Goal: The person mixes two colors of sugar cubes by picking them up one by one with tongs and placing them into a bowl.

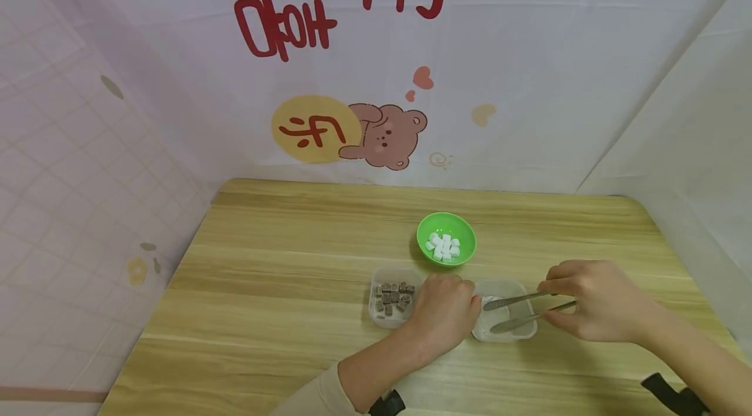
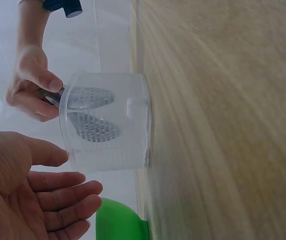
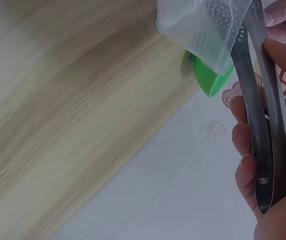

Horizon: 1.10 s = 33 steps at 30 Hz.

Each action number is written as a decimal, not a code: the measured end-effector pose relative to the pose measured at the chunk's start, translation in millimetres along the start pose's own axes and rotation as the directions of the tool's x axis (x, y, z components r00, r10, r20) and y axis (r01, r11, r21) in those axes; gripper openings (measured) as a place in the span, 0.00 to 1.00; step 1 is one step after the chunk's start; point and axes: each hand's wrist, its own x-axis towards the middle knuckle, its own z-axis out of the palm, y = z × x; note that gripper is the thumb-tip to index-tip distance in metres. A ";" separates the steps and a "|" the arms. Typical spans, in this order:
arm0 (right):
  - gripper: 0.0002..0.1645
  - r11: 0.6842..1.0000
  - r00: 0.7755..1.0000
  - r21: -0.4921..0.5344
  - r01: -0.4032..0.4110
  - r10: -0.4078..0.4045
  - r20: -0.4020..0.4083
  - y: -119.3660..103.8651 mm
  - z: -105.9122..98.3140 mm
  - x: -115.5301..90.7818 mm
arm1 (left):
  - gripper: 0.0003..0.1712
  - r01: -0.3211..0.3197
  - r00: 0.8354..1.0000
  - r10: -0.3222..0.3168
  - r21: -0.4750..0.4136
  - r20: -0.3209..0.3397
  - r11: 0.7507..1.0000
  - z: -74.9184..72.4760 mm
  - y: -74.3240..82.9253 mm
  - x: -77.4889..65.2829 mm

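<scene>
My right hand (image 1: 599,302) holds metal tongs (image 1: 517,302) by their handles, the two arms spread apart. Their perforated tips (image 2: 97,127) show through the wall of a clear plastic container (image 2: 130,120), with nothing visible between them. At that container's left side in the head view is my left hand (image 1: 443,311). The left wrist view shows its thumb at the rim and its index finger against the outer wall, pinching the edge. Beyond the hands, a green bowl (image 1: 422,243) contains several white cubes (image 1: 443,247).
A second clear container (image 1: 374,318) with several brownish-grey cubes (image 1: 395,297) stands left of my left hand, partly covered by it. The wooden table (image 1: 264,272) ends at a printed white cloth backdrop (image 1: 529,76), with cloth also along both sides.
</scene>
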 end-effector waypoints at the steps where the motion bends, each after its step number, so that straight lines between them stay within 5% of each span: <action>1: 0.18 1.000 1.000 0.004 0.004 -0.004 0.008 -0.9 1.2 2.0 | 0.24 -0.001 1.000 0.001 0.000 -0.003 1.000 -0.1 -0.1 -0.1; 21: 0.16 0.995 0.992 0.082 0.055 -0.064 0.111 -6.8 -1.0 27.1 | 0.29 0.006 1.000 -0.007 -0.042 -0.013 0.999 -8.9 2.6 0.4; 33: 0.19 0.996 0.988 0.070 0.060 -0.069 0.137 -7.1 -0.4 28.1 | 0.27 0.034 0.999 -0.033 -0.032 0.036 0.999 -9.2 2.9 2.1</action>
